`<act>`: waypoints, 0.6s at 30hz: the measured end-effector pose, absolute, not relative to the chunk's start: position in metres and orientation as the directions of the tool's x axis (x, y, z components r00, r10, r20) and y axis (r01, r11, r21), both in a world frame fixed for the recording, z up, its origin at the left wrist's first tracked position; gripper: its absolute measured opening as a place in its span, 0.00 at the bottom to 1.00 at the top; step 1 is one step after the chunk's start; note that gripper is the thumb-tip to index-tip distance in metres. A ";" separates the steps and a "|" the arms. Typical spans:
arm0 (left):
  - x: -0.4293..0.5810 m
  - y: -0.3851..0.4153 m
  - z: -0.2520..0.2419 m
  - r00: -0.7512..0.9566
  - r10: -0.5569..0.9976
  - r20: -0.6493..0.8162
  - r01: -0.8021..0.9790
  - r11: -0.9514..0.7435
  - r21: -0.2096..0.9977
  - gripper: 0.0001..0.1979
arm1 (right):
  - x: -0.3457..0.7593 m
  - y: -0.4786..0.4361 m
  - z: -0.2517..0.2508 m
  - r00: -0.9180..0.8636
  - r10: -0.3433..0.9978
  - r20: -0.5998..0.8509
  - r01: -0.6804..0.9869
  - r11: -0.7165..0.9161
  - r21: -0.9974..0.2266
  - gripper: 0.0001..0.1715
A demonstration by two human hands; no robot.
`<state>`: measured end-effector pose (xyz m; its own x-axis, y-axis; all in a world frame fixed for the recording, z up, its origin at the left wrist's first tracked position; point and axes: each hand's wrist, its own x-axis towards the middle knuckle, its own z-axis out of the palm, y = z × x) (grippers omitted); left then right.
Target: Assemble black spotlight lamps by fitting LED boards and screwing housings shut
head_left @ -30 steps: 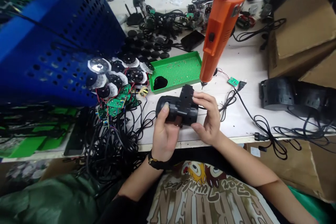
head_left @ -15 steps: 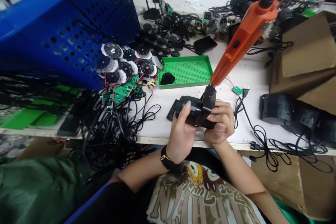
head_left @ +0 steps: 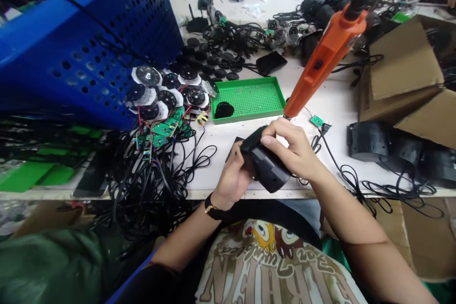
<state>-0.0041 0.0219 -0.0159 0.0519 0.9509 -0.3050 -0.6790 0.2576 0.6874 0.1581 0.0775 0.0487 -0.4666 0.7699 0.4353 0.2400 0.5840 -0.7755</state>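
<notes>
The black rounded plastic housing (head_left: 270,167) hung near the front edge of the white worktop (head_left: 203,181), grasped by left hand (head_left: 233,176) and right hand (head_left: 294,148); I judged a loosened grip could drop it.

"State the changes."

"The rounded black plastic housing (head_left: 268,165), lying crosswise a second ago, has been turned; its near end now slants down toward me."

"Hand positions?"

"My right hand (head_left: 292,148), half a second ago wrapped about its right end, now bears over its upper side. My left thumb (head_left: 236,152) has moved from across its body to its left edge."
</notes>
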 end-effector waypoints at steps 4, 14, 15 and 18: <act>-0.002 0.019 -0.014 0.069 0.952 -0.298 -0.674 0.265 0.689 0.39 | 0.146 0.085 0.044 -0.554 0.740 0.381 0.253 0.586 -0.770 0.14; -0.022 0.029 -0.005 -0.114 0.933 -0.342 -0.655 0.188 0.732 0.19 | 0.190 0.055 0.040 -0.056 0.934 0.353 0.189 0.357 -0.915 0.08; -0.022 0.031 -0.002 -0.146 0.930 -0.338 -0.666 0.160 0.728 0.18 | 0.199 0.046 0.037 -0.007 0.932 0.362 0.256 0.352 -0.900 0.07; -0.018 0.037 0.005 -0.244 0.918 -0.313 -0.695 0.060 0.717 0.14 | 0.224 0.018 0.018 -0.039 0.932 0.361 0.486 0.334 -0.808 0.04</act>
<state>-0.0179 0.0373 0.0048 -0.2439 0.9180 -0.3128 -0.6948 0.0596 0.7168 0.2240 0.0180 0.0177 -0.0392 0.9317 0.3612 0.4861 0.3336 -0.8077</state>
